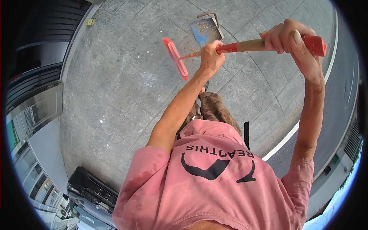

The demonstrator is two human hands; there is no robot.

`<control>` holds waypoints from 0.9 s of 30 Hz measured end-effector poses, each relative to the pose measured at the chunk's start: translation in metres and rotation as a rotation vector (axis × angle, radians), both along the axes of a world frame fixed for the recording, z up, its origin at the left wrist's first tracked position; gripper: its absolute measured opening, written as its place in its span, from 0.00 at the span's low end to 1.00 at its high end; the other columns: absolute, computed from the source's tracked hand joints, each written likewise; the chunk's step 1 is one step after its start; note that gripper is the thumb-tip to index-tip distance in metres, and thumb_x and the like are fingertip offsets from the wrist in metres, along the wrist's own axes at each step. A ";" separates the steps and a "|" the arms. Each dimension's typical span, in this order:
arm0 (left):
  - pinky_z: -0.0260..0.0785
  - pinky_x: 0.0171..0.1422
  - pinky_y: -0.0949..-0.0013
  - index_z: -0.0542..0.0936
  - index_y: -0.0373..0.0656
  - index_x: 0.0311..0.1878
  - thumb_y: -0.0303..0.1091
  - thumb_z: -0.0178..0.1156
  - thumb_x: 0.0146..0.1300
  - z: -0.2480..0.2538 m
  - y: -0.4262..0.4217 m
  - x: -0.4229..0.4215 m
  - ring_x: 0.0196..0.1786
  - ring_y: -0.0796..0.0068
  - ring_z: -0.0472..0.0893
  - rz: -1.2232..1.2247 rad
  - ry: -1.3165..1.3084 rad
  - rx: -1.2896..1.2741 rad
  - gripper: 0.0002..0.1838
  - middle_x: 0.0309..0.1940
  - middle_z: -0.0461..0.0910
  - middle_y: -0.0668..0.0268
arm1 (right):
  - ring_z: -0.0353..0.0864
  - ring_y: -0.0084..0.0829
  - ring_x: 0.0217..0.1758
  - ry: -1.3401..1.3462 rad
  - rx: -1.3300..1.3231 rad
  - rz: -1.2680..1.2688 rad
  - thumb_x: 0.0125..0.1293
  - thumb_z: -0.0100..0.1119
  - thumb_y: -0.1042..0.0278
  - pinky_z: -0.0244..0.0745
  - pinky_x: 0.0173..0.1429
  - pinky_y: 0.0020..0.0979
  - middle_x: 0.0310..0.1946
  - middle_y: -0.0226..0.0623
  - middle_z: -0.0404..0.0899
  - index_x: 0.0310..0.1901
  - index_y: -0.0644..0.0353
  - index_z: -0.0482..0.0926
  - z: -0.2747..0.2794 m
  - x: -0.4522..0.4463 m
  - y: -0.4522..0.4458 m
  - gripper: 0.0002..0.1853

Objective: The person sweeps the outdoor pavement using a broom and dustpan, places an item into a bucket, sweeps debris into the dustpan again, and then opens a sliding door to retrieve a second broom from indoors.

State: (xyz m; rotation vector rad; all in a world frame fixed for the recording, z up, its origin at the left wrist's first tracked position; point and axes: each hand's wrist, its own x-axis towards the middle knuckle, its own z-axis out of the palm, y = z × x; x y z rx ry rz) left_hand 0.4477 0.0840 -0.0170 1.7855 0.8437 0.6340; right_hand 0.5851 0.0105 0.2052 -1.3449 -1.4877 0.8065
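Clearly, left hand [212,59], right hand [294,44] grip broom [249,45]; pink shirt [218,188] reads "READTHIS".

Black capitals [219,150] on the chest of the pink T-shirt [207,195] read "READTHIS", upside down in this view. The large black shapes [205,168] printed beside them are creased and cannot be read. Small marks on the broom handle [251,45] are too small to read.
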 end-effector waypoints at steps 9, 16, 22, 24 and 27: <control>0.67 0.33 0.68 0.79 0.41 0.30 0.32 0.55 0.49 -0.047 0.055 -0.060 0.24 0.74 0.76 -0.127 0.234 -0.378 0.07 0.18 0.77 0.64 | 0.69 0.19 0.24 -0.066 -0.348 -0.041 0.59 0.48 0.60 0.65 0.31 0.24 0.17 0.29 0.71 0.20 0.60 0.72 -0.021 -0.068 0.066 0.15; 0.74 0.27 0.75 0.80 0.43 0.35 0.31 0.53 0.54 -0.042 0.087 -0.028 0.20 0.85 0.71 0.024 -0.002 -0.092 0.08 0.16 0.69 0.75 | 0.70 0.20 0.23 -0.097 -0.221 0.097 0.58 0.49 0.60 0.66 0.30 0.26 0.16 0.29 0.71 0.19 0.61 0.73 0.005 -0.075 0.088 0.15; 0.66 0.29 0.71 0.80 0.39 0.29 0.29 0.55 0.50 -0.007 0.064 -0.012 0.22 0.78 0.75 0.248 -0.013 -0.224 0.06 0.17 0.75 0.66 | 0.70 0.21 0.22 -0.043 -0.164 0.201 0.57 0.50 0.60 0.66 0.30 0.26 0.15 0.29 0.71 0.18 0.61 0.73 0.005 -0.047 0.093 0.16; 0.66 0.26 0.72 0.80 0.38 0.29 0.29 0.56 0.50 -0.025 0.046 -0.006 0.20 0.78 0.74 0.300 0.051 -0.303 0.06 0.16 0.74 0.67 | 0.70 0.21 0.22 -0.025 -0.156 0.233 0.57 0.50 0.60 0.66 0.30 0.26 0.15 0.30 0.71 0.18 0.61 0.73 -0.005 -0.027 0.091 0.16; 0.76 0.27 0.71 0.80 0.41 0.33 0.31 0.54 0.54 -0.038 0.037 0.012 0.21 0.82 0.71 0.326 0.220 -0.328 0.08 0.18 0.70 0.73 | 0.70 0.22 0.21 -0.006 -0.131 0.294 0.57 0.50 0.60 0.67 0.29 0.26 0.15 0.30 0.71 0.17 0.61 0.73 -0.021 0.007 0.094 0.16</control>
